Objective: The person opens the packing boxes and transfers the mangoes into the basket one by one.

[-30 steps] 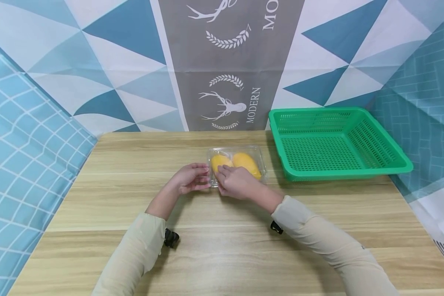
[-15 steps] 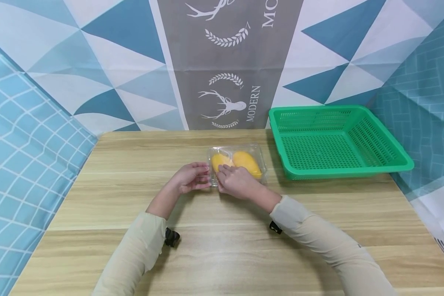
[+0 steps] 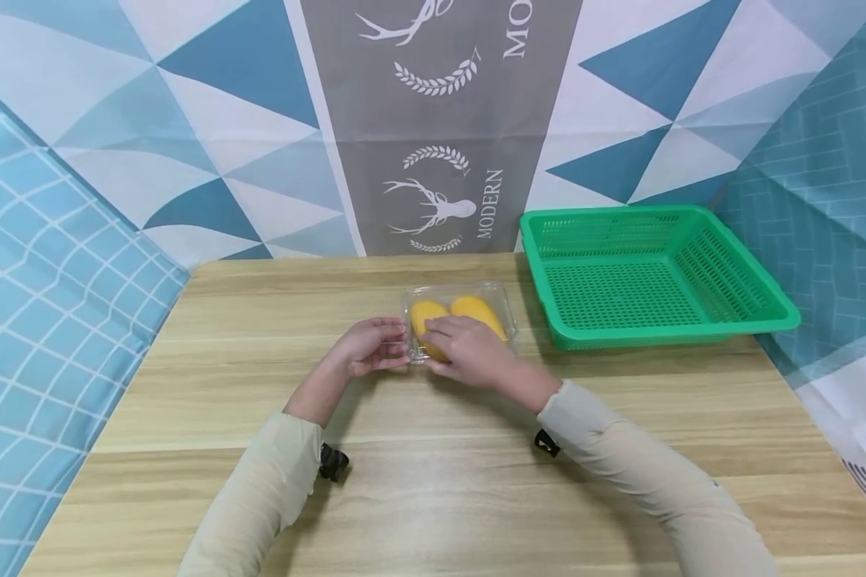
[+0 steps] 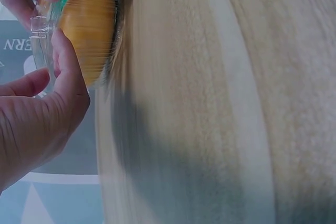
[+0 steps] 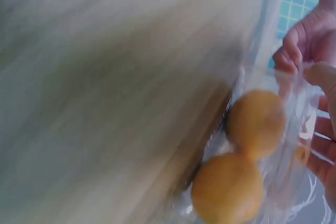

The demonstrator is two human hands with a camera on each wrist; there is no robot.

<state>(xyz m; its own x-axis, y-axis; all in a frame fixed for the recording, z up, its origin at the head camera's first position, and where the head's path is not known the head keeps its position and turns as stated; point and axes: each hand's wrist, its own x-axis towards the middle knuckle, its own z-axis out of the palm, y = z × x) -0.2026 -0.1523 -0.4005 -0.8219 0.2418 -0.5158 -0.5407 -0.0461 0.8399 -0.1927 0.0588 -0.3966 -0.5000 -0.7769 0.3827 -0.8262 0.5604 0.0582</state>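
A clear plastic clamshell box (image 3: pixel 507 303) with two yellow mangoes inside, a left one (image 3: pixel 426 311) and a right one (image 3: pixel 476 308), sits on the table in the head view. My left hand (image 3: pixel 372 346) is at the box's left end; in the left wrist view its thumb and fingers hold the rim, beside an orange-looking mango (image 4: pixel 86 24). My right hand (image 3: pixel 469 351) lies over the front of the box with fingers fairly straight. Seen from the right wrist, its thumb (image 5: pixel 320 74) is at the corner and its other fingers extend across the top, both mangoes showing through the plastic.
A green slotted plastic basket (image 3: pixel 638 330) stands at the back right, to the right of the box. The wooden table (image 3: pixel 418 497) runs back to a patterned wall sheet (image 3: pixel 447 112), with blue tiled sheets at both sides.
My right fingers, earlier bunched close at the box's front left, have straightened and spread over it, and the wrist has shifted slightly right. The left hand and the box stay in place.
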